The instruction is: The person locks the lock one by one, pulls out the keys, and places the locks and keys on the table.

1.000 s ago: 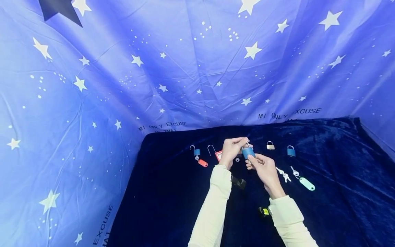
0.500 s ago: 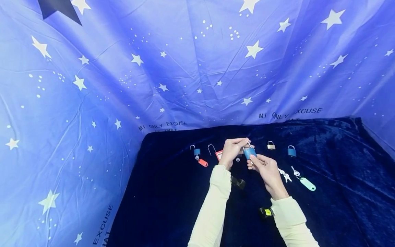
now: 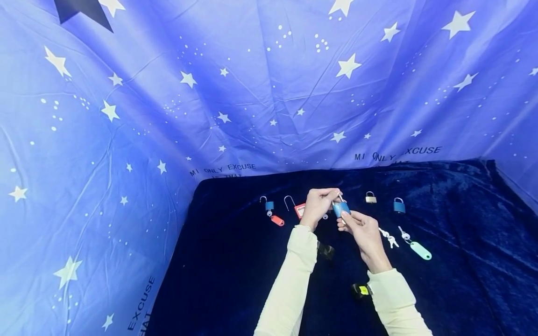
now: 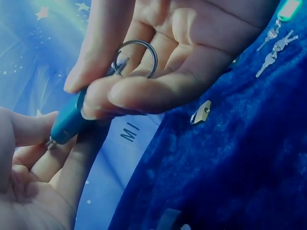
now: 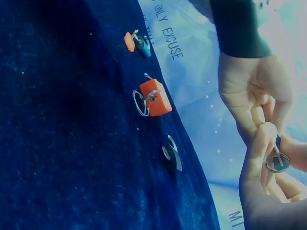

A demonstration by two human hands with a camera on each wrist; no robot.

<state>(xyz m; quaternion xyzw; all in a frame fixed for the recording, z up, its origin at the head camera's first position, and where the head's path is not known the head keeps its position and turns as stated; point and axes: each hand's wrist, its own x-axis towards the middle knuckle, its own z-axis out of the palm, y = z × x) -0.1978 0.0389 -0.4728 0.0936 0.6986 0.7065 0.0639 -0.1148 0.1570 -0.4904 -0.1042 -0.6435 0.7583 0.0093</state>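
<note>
Held lock [image 3: 341, 208]: moved a tiny bit toward the bench's right edge since a second ago; both hands are in nearly the same spot.
What that means: not much is new, so I think the person is still busy with this one lock.
Lock's place: up between the two hands, over the back half of the bench.
Left grip [image 3: 318, 205]: fingers pinch the metal loop on top.
Right grip [image 3: 363, 228]: thumb and fingers hold the body of the lock.
Key ring [image 4: 155, 60]: by the right fingers, with a key; fingers hide whether it goes into the lock.
Bench [image 3: 227, 275]: covered in fuzzy dark blue cloth.
Toward the back left corner: red-tag lock [image 3: 269, 205], its loop open, then red lock [image 3: 300, 210]. Something small and shiny is partly hidden behind the left grip.
Toward the back right corner: brass lock [image 3: 371, 199] and lone blue lock [image 3: 399, 206]. Nearer the front edge lie loose keys [image 3: 392, 241] and green tag [image 3: 421, 250].
Room: star cloth [image 3: 248, 93] hangs behind the back edge, blue with pale stars and words.
</note>
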